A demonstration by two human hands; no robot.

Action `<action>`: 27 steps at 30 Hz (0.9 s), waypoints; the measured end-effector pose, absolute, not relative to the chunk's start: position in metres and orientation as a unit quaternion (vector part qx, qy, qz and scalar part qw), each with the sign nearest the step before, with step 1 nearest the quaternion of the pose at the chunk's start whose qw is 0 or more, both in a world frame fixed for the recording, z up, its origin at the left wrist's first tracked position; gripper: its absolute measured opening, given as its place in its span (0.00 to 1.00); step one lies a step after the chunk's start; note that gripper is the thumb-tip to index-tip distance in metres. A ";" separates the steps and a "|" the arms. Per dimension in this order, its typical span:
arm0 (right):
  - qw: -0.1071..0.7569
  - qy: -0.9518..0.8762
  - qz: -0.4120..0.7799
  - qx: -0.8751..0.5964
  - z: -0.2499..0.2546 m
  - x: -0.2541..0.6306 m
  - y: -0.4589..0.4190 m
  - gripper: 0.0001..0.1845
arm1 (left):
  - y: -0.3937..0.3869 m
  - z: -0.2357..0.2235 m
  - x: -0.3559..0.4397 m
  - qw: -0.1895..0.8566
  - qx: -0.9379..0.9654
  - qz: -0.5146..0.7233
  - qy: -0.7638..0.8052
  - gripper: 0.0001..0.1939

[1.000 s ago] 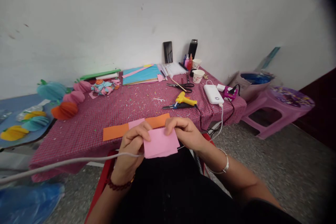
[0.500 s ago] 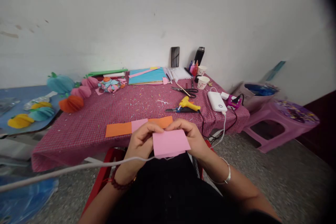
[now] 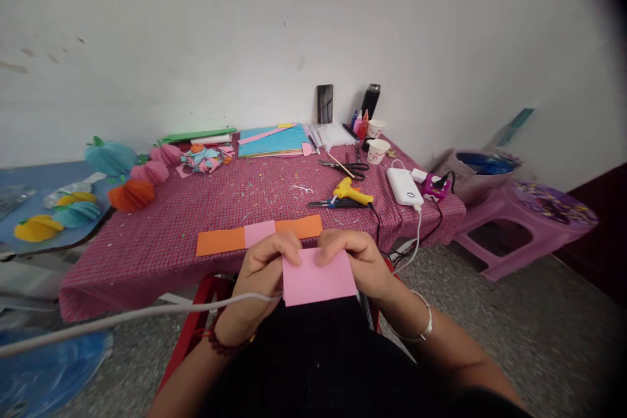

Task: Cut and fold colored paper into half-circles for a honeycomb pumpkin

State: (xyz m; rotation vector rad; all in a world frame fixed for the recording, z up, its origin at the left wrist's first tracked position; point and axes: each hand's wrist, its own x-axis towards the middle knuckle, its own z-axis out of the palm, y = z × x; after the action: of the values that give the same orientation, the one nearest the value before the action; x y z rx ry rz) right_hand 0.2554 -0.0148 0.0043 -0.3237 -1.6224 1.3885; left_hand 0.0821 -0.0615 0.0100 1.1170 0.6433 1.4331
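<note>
Pinching pink rectangular paper [image 3: 318, 282] by its upper edge, left hand [image 3: 267, 268] and right hand [image 3: 360, 264] each closed in a thumb-and-finger grip, paper between them, orange-and-pink paper row [image 3: 220, 242] just beyond the grip on the red checked cloth-covered tabletop [image 3: 161, 228], yellow glue gun [image 3: 350, 191] farther off.

Pink paper [image 3: 319, 282]: rectangular, plain, second layer visible at the left edge. Broad face slightly tilted, upper corners pinched; held just off the table's [image 3: 161, 228] near edge.
</note>
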 end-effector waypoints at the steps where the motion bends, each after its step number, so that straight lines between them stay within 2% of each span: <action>1: 0.474 -0.660 0.569 -0.125 0.004 0.255 -0.014 0.12 | -0.061 0.009 0.083 0.589 0.464 0.609 0.259 0.06; 11: 0.471 -0.579 0.656 -0.109 -0.002 0.249 -0.014 0.12 | -0.061 0.008 0.082 0.664 0.434 0.574 0.203 0.14; 19: 0.474 -0.602 0.635 -0.100 -0.001 0.249 -0.015 0.14 | -0.062 0.009 0.086 0.680 0.416 0.575 0.184 0.16; 23: 0.480 -0.616 0.617 -0.093 0.001 0.250 -0.016 0.14 | -0.062 0.012 0.087 0.680 0.407 0.576 0.201 0.15; 27: 0.484 -0.617 0.615 -0.083 0.001 0.251 -0.014 0.13 | -0.061 0.017 0.088 0.673 0.404 0.572 0.238 0.09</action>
State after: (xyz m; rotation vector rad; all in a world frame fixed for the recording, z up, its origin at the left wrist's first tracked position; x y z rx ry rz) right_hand 0.2509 -0.0138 0.0011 -0.2023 -1.5031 1.4970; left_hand 0.0876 -0.0610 0.0166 0.9096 0.5355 1.2872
